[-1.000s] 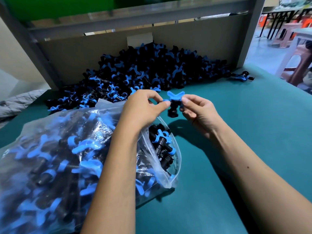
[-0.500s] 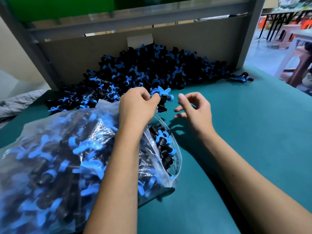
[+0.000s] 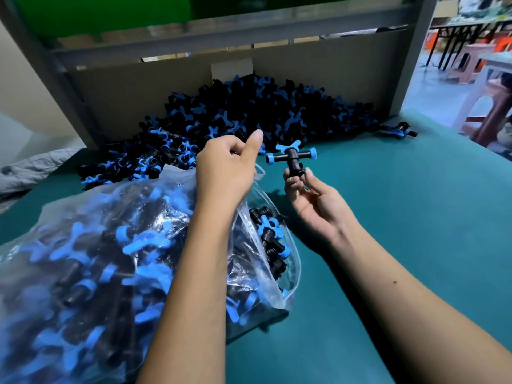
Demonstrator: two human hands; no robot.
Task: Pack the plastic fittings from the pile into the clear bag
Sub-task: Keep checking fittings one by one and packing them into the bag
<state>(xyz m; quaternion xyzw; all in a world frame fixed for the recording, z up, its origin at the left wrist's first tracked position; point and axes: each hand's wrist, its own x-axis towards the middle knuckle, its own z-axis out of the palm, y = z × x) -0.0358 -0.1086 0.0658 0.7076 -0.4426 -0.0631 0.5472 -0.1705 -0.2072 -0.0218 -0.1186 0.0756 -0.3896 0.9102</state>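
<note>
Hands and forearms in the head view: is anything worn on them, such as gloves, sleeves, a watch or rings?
Nothing worn shows. The left hand and right hand are bare, without gloves, and both forearms are uncovered down to the frame edge. No watch, bracelet or ring is visible. The right forearm carries one small dark spot.

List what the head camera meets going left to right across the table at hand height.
Clear bag → left hand → fitting pinched by the right hand → stray fitting → stools past the table edge.
</note>
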